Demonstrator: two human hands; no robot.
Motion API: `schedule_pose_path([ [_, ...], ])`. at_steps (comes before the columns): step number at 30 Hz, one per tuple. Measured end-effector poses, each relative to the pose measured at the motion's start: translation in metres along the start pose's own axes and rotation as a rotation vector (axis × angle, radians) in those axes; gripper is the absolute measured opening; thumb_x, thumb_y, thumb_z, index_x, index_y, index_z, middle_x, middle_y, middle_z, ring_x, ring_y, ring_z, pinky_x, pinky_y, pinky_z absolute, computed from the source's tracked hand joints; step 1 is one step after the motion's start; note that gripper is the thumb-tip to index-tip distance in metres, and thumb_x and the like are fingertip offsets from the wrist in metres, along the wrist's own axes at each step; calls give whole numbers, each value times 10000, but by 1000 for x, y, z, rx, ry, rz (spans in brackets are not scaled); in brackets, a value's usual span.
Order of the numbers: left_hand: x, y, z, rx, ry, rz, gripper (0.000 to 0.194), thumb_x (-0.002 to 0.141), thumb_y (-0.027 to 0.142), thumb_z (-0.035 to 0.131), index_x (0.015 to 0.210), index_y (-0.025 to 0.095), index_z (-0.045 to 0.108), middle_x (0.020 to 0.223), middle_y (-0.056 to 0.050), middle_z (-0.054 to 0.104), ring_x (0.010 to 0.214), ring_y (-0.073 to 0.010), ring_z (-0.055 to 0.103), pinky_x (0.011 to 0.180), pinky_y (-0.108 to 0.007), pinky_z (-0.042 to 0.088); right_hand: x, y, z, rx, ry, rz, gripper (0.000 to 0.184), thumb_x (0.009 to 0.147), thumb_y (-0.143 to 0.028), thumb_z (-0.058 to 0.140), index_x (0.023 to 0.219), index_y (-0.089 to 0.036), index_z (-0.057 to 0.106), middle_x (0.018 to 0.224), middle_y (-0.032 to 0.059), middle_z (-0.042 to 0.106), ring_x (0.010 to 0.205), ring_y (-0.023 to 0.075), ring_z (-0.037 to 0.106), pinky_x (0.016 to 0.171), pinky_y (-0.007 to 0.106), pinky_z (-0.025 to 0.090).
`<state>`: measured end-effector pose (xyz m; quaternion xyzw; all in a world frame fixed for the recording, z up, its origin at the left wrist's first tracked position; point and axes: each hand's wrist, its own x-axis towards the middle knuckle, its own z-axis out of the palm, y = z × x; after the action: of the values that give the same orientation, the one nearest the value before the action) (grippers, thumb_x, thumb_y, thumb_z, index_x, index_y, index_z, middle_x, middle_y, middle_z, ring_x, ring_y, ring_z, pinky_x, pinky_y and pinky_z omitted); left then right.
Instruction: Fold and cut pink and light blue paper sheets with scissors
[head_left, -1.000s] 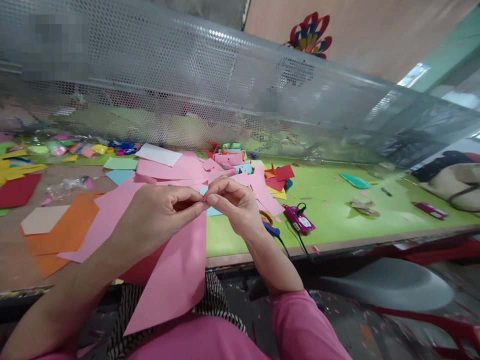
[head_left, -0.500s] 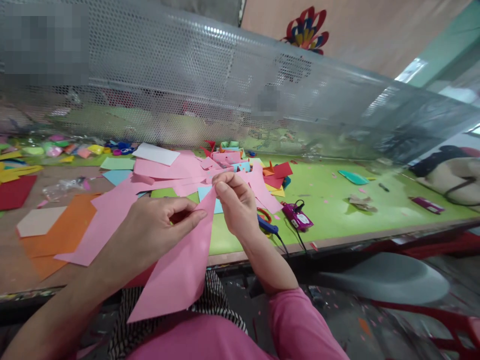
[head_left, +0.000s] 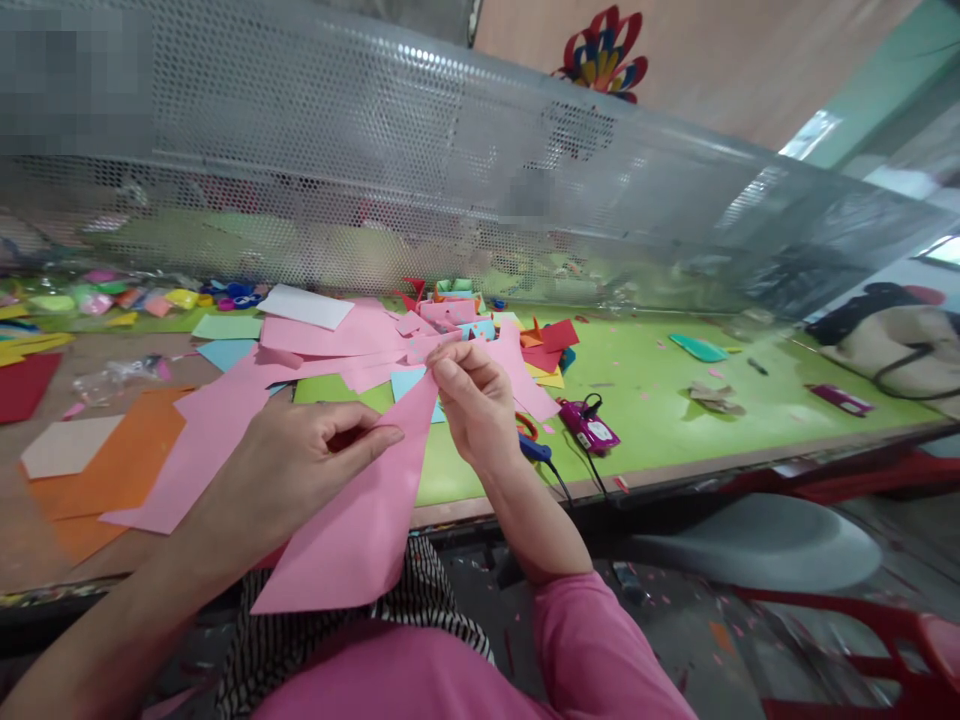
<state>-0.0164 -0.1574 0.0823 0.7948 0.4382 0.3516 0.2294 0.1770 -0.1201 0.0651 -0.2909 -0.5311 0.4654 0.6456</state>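
Two bare hands, one pink sheet [head_left: 349, 535] between them. Sheet hangs below the right hand and to the right of the left hand, in front of the table edge, over the striped cloth [head_left: 427, 590] at the lap; broad end down, narrow tip up. Right hand [head_left: 476, 405]: thumb and fingertips pinch the narrow tip. Left hand [head_left: 319, 445]: lower, thumb laid on the sheet's left edge, fingers curled behind, pinching it. Hands apart, a short run of edge between. Counts on the table [head_left: 645, 430]: white sheet [head_left: 307, 307], one; pale green piece [head_left: 227, 327], one; cream piece [head_left: 71, 447], one, lying on orange paper [head_left: 150, 440]; purple devices, two, the nearer [head_left: 592, 428] with a black cord attached, the farther [head_left: 841, 399] well to the right; blue-handled tool [head_left: 534, 450], one, beside the right wrist; teal leaf-shaped piece [head_left: 699, 347], one; crumpled brown scrap [head_left: 715, 397], one. Loose pink papers [head_left: 330, 338] behind the hands overlap too much to count. Paper flower [head_left: 604, 60] on the wall, one.
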Motion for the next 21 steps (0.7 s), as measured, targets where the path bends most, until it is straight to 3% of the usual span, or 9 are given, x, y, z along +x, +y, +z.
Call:
schedule_pose_path([
  [8, -10, -3, -4, -50, -6, -74, 292, 878, 538, 644, 849, 303, 815, 736, 44, 771, 600, -135, 622, 573, -242, 434, 8, -6, -9, -24, 94, 9, 326, 709, -513, 834, 752, -255, 639, 772, -27, 587, 688, 116, 490, 668, 273, 454],
  [17, -14, -9, -8, -29, -34, -144, 364, 852, 594, 649, 791, 268, 796, 642, 45, 716, 545, -112, 577, 512, -227, 383, 20, -10, -27, -3, 199, -67, 305, 701, -492, 864, 759, -268, 665, 743, -35, 563, 632, 98, 485, 595, 244, 438],
  [21, -14, -10, -8, -47, -23, -157, 357, 841, 589, 665, 766, 260, 780, 631, 48, 699, 546, -109, 565, 517, -228, 379, 19, -7, -30, -42, 241, -77, 322, 684, -526, 870, 779, -283, 681, 786, -22, 615, 682, 120, 547, 641, 258, 487],
])
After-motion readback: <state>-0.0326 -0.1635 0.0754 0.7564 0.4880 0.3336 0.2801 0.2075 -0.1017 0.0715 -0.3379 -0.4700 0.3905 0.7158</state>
